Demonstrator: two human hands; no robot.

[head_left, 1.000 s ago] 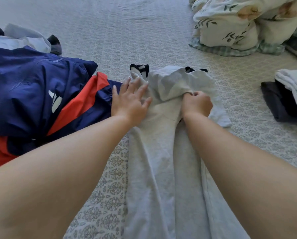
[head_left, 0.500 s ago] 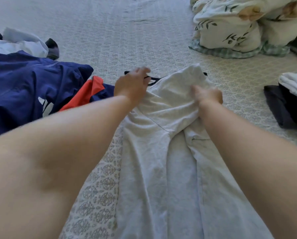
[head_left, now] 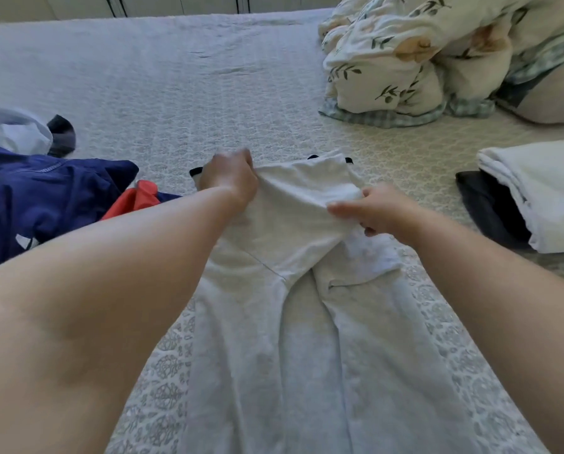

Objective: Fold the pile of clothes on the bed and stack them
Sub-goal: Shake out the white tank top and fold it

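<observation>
Pale grey trousers [head_left: 293, 339] lie stretched along the middle of the bed [head_left: 182, 80], their legs running down toward you and the waistband at the far end. Your left hand [head_left: 230, 180] is curled around the waistband's left corner, gripping the cloth, with a bit of black trim showing just beyond your knuckles. Your right hand [head_left: 377, 209] pinches a fold of the same fabric at the right side of the waist, thumb on top, fingers tucked beneath. Between the two hands the upper part of the trousers is lifted slightly and pulled taut.

To your left sits a heap of unfolded clothes: a navy and red jacket [head_left: 41, 194] with a white garment [head_left: 12, 129] behind it. To your right, near the bed's edge, rests a folded white item [head_left: 542, 191] on top of something dark [head_left: 490, 208]. A floral duvet [head_left: 415, 57] is bunched at the far right.
</observation>
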